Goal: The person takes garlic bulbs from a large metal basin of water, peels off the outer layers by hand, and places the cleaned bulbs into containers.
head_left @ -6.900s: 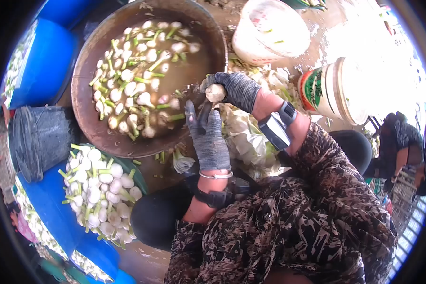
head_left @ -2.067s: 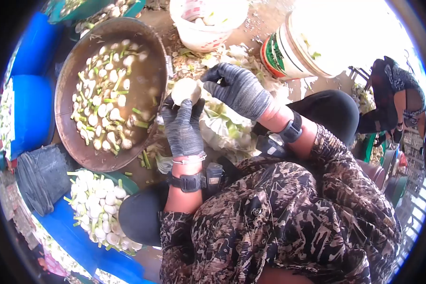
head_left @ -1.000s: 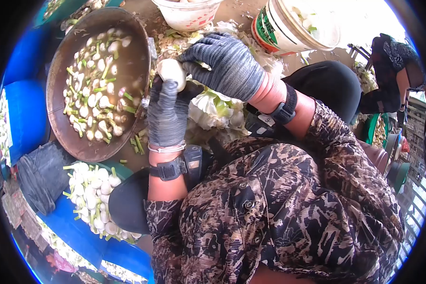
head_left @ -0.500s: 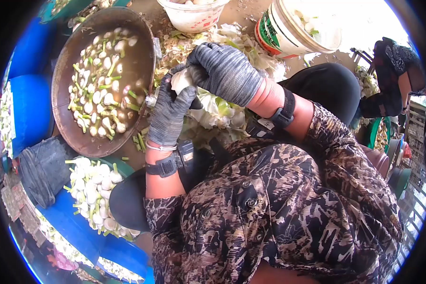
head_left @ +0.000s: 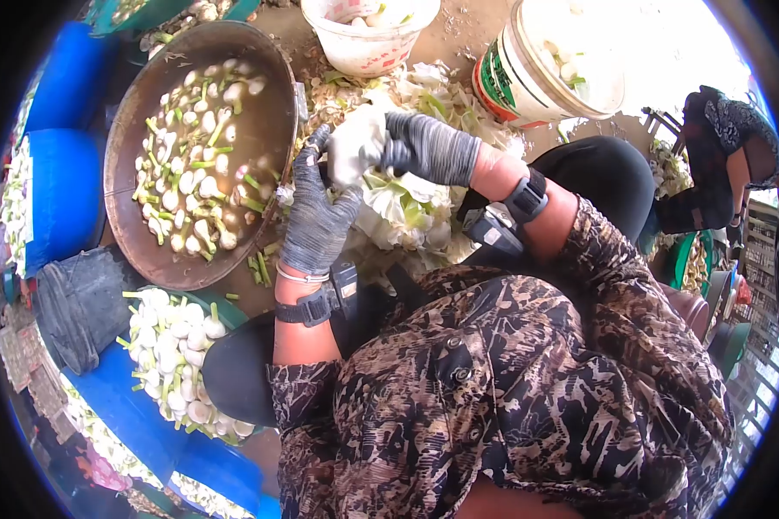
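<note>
Between my hands is a white garlic bulb [head_left: 352, 149], smeared by motion, with pale skin around it. My left hand [head_left: 322, 212], in a grey knit glove, has its thumb and fingers around the bulb's left side. My right hand [head_left: 433, 149], gloved the same way, closes its fingertips on the bulb's right side; whether they pinch the bulb or only its skin is blurred. Below both hands spreads a heap of peeled garlic skins and leaves [head_left: 407, 208].
At left stands a wide brown basin [head_left: 117, 190] of murky water with trimmed garlic bulbs. A white tub [head_left: 359, 52] and a white bucket [head_left: 506, 78] stand ahead. Peeled garlic [head_left: 173, 346] is heaped near my left knee, beside a black bucket [head_left: 86, 303]. Another person [head_left: 710, 164] sits at right.
My right hand has shifted right and down, no longer lying over the left fingers. The garlic has moved slightly right and now looks blurred. The view has tilted a little, lowering the surroundings.
</note>
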{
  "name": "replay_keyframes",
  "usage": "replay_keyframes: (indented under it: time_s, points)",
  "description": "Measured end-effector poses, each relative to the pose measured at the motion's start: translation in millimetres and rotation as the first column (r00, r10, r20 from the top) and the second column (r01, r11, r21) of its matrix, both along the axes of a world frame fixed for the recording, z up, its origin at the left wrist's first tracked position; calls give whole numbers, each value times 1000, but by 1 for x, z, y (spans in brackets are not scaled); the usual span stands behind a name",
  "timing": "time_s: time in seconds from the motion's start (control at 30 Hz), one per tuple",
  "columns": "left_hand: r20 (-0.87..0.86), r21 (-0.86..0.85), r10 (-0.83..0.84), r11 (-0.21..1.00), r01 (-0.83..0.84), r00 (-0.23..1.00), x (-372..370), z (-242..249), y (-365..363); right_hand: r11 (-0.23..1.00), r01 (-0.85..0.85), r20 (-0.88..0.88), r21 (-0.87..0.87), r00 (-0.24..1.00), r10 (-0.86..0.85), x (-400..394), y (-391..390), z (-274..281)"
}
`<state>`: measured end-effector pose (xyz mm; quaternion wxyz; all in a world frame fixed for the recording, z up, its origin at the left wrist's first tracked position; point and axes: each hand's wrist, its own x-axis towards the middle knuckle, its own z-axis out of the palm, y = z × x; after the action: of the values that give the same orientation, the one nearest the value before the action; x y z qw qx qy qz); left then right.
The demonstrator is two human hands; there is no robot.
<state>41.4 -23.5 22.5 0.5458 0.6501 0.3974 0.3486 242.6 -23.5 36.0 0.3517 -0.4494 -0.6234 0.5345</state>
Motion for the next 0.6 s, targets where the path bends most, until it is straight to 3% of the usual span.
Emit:
replay_keyframes:
  time_s: [0.03, 0.07, 0.13, 0.17, 0.2, 0.23, 0.27, 0.3, 0.33, 0.4, 0.47, 0.53, 0.57, 0.6]
  points:
    - [4, 7, 5, 1000, -5, 1000, 1, -2, 2, 991, -18, 109, 129, 994, 4, -1, -2, 12]
    - [1, -19, 21, 1000, -21, 1000, 2, -6, 3, 994, 27, 326, 106, 944, -61, -2, -1, -18]
    - [-10, -76, 54, 996, -55, 998, 5, -23, 5, 933, 44, 511, 358, 827, -235, -11, -6, -10]
    - [403, -404, 163, 915, 16, 900, 4, -32, 7, 907, 19, 522, 420, 813, -259, -13, -8, -3]
    - [656, -644, 427, 747, 166, 623, 2, -41, 8, 908, 19, 521, 419, 814, -258, -14, -8, -4]
    - [389, -483, 254, 875, -39, 886, 8, -18, 5, 911, 31, 547, 412, 791, -275, -13, -8, -7]
    - [6, -226, 143, 964, -138, 990, 12, -5, 3, 913, 44, 574, 406, 765, -292, -12, -8, -11]
    - [-71, -152, 113, 981, -122, 991, 10, -13, 4, 920, 163, 476, 356, 816, -329, -10, -6, -15]
    - [-69, -150, 110, 981, -119, 992, 10, -12, 5, 919, 165, 477, 358, 814, -332, -5, -1, -22]
    - [-63, 110, 17, 994, -10, 998, 10, -9, 3, 962, 272, 351, 25, 899, -263, 8, 10, -25]
    - [-36, 140, -15, 990, 20, 999, 10, -12, -2, 840, 376, 279, -391, 918, -281, 20, 23, -9]
    - [423, -284, 32, 954, 99, 906, 9, -12, -7, 807, 421, 355, -415, 891, -283, 34, 30, -40]
    - [506, -314, 84, 945, 93, 859, 7, -14, -6, 965, 192, 642, -179, 766, -33, 49, 32, -77]
    - [559, -405, 150, 908, 111, 815, 5, -1, -4, 989, -142, 880, -34, 464, 97, 62, 37, -101]
